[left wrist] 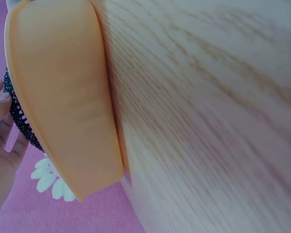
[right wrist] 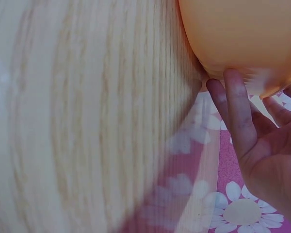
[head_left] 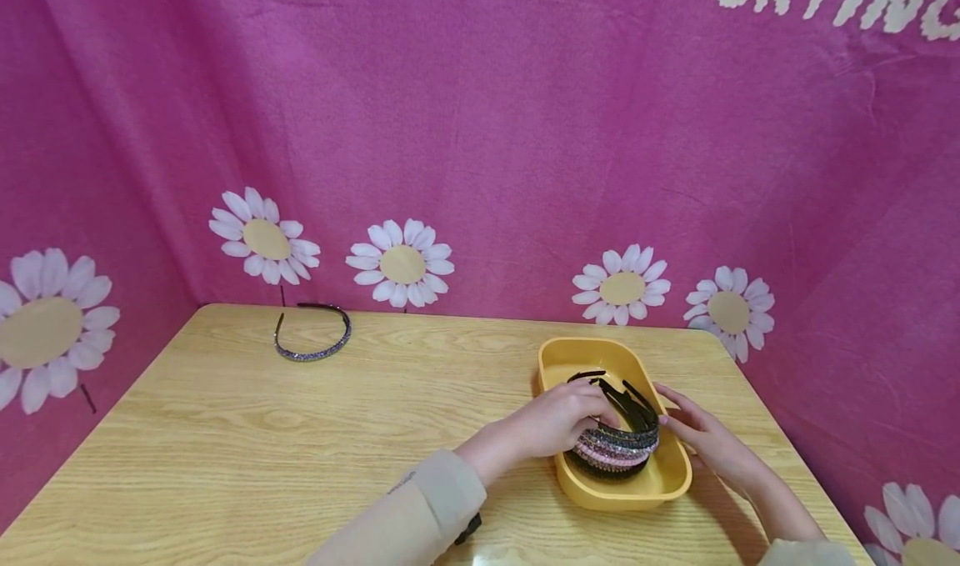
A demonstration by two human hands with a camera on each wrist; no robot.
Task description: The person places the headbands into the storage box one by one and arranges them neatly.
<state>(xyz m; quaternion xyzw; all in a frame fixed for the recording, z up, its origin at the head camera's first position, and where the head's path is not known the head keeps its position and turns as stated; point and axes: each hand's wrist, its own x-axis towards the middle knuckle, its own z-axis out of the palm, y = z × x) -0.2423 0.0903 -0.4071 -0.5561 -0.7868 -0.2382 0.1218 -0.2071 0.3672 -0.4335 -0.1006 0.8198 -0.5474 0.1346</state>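
Note:
Inside a yellow plastic tub [head_left: 622, 498] on the right of the table lies a bunch of headbands [head_left: 615, 449], in black, pink and glittery silver. My left hand [head_left: 566, 416] reaches over the tub's left rim, fingers curled down on the bunch. In the left wrist view its thumb and fingers pinch a black beaded headband [left wrist: 20, 119] above the rim. Against the tub's right outer wall rests my right hand [head_left: 701, 437], its fingers extended. The right wrist view shows those fingertips [right wrist: 235, 80] at the tub's lower wall [right wrist: 242, 39].
A single purple glittery headband [head_left: 315, 353] lies at the table's back left. A small black object [head_left: 468, 528] shows beside the left sleeve near the front. Pink cloth [head_left: 480, 132] with printed daisies hangs behind and at both sides of the wooden table [head_left: 300, 449].

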